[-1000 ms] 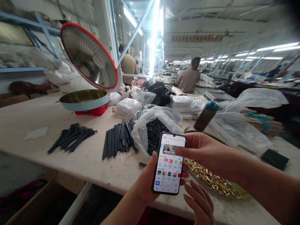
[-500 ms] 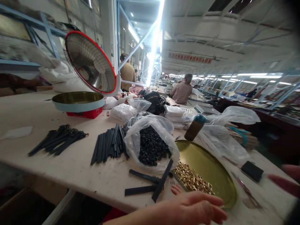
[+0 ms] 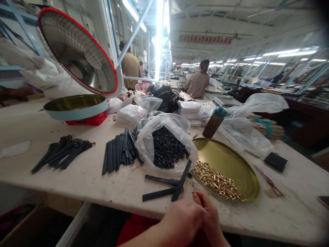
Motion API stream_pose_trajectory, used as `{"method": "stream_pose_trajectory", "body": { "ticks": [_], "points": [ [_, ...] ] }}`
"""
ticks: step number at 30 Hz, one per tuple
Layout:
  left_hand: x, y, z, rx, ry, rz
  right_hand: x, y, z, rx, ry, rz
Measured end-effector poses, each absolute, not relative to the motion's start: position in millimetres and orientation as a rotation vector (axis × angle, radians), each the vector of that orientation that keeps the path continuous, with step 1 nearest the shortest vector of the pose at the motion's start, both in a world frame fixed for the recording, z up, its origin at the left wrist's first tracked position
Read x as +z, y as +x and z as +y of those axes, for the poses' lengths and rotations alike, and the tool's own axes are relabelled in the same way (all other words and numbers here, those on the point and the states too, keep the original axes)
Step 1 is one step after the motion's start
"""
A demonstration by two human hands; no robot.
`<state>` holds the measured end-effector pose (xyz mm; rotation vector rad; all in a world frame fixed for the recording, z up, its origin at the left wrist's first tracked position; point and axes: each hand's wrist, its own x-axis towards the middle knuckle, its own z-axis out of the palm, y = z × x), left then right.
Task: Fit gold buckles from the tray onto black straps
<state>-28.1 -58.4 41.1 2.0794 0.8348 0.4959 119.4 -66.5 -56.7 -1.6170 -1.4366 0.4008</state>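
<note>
My left hand [image 3: 183, 214] and my right hand [image 3: 209, 211] meet at the table's front edge, close against each other. Both look closed, with fingers curled in; whatever they hold, if anything, is hidden. Just beyond them lie a few loose black strips [image 3: 158, 194], crossing one another. To the right is a round gold tray [image 3: 231, 154] with a heap of small gold metal clasps [image 3: 217, 180] along its near side. Behind the strips stands an open clear plastic bag [image 3: 144, 144] full of small black ring-like pieces [image 3: 168, 147].
Black strips [image 3: 117, 151] are stacked left of the bag, and strips with metal fittings [image 3: 69, 151] lie farther left. A scale with a blue pan [image 3: 77, 111] stands below a red-rimmed heater [image 3: 79, 51]. A bottle [image 3: 214, 123], black wallet-like object [image 3: 275, 162] and tweezers-like tool [image 3: 268, 178] are rightward.
My right hand has come in from the far right to meet my left. My left hand, outstretched near the tray before, has drawn back and closed. The view has shifted slightly.
</note>
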Motion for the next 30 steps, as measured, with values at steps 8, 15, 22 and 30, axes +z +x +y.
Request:
{"method": "stream_pose_trajectory", "body": {
  "ticks": [8,15,22,30],
  "points": [
    [36,-35,13,0.517,2.16,1.363,-52,112,-64,0.467,-1.653,-1.325],
    [24,12,41,0.592,1.891,1.314,-51,115,-69,0.497,-1.61,-1.355],
    [41,-23,25,0.605,1.395,1.207,-23,138,-34,0.415,-1.697,-1.589],
    [48,-38,-8,0.773,0.622,1.104,-28,136,10,0.018,-1.861,-2.097]
  ]
}}
